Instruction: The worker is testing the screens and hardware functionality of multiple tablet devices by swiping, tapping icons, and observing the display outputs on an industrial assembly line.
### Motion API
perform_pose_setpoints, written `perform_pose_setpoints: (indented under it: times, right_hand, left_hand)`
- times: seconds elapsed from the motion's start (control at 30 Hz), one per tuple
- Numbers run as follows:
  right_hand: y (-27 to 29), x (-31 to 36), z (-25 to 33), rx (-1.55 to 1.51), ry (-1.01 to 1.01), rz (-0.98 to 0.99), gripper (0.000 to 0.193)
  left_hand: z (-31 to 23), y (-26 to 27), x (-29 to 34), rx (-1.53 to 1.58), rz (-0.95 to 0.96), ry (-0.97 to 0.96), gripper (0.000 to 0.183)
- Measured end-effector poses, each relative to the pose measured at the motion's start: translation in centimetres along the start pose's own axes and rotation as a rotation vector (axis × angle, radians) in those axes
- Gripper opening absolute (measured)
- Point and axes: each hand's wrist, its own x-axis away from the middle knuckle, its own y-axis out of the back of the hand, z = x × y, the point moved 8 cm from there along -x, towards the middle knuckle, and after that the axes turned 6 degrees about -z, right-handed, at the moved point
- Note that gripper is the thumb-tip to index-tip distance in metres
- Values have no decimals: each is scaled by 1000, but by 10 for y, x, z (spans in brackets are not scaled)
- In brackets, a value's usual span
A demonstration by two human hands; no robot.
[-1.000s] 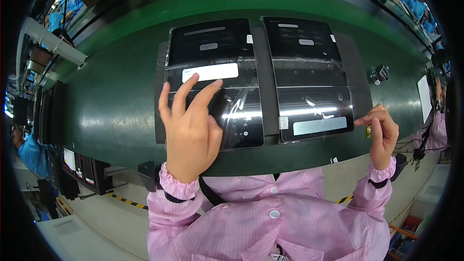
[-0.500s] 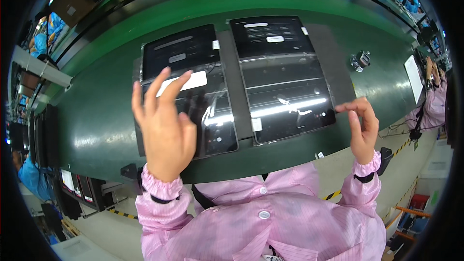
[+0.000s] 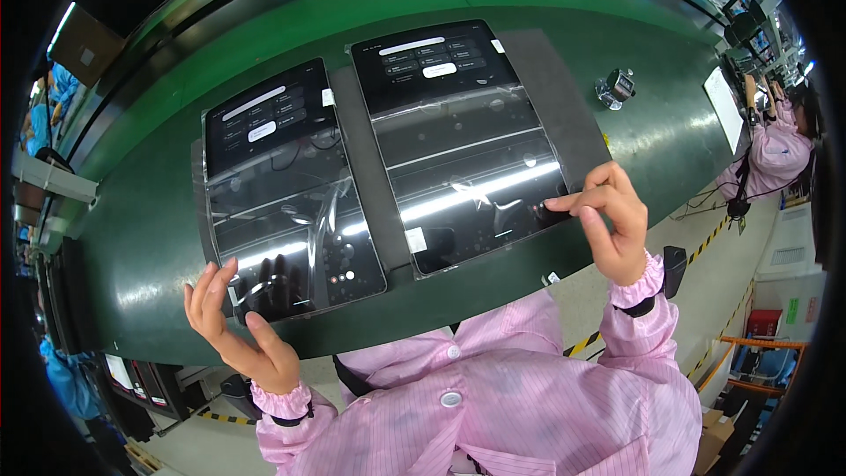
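Two black tablets covered in clear film lie side by side on grey mats, each showing a panel of menu tiles at its far end. At the near left corner of the left tablet [image 3: 282, 185] is my left hand [image 3: 242, 330], its fingers apart and holding nothing. My right hand [image 3: 610, 220] reaches to the near right corner of the right tablet [image 3: 458, 141]. Its index finger is stretched onto the screen there and the other fingers are loosely bent, with nothing held. White stickers sit on the tablets' edges. Bubbles and creases show in the film.
A small metal device with a dark display [image 3: 615, 88] stands on the green table [image 3: 150, 238] to the right. Past it lies a white sheet [image 3: 723, 110]. Another person in pink [image 3: 775, 154] works at the far right. A cardboard box [image 3: 86, 44] sits at the back left.
My left hand has come down from above the left tablet to its near left corner. My right index finger has moved onto the right tablet's screen. The left tablet now shows its tile panel.
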Motion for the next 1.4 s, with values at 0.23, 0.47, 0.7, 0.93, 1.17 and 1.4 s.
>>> perform_pose_setpoints:
  times: [0.23, 0.47, 0.7, 0.93, 1.17, 1.4]
  right_hand:
    - [2, -7, 1, -137, -147, -135, 12]
    - [-39, -49, 8, -95, -10, 16, 32]
    - [-64, -74, 19, 37, 67, 152, 37]
    - [-47, -77, 21, 91, 145, 14, 36]
    - [-27, -66, -5, 160, -25, -64, 13]
    - [-41, -65, -8, 279, 9, -18, 11]
  left_hand:
    - [-14, 3, 23, 87, -91, -42, 34]
    - [-33, -16, 39, 17, 28, -107, 40]
    - [-33, -21, 38, 9, 70, -72, 42]
    - [-28, -19, 38, 37, 69, -42, 43]
    - [-28, -22, 37, 12, 67, -32, 39]
    - [-31, -26, 35, 37, 89, -36, 42]
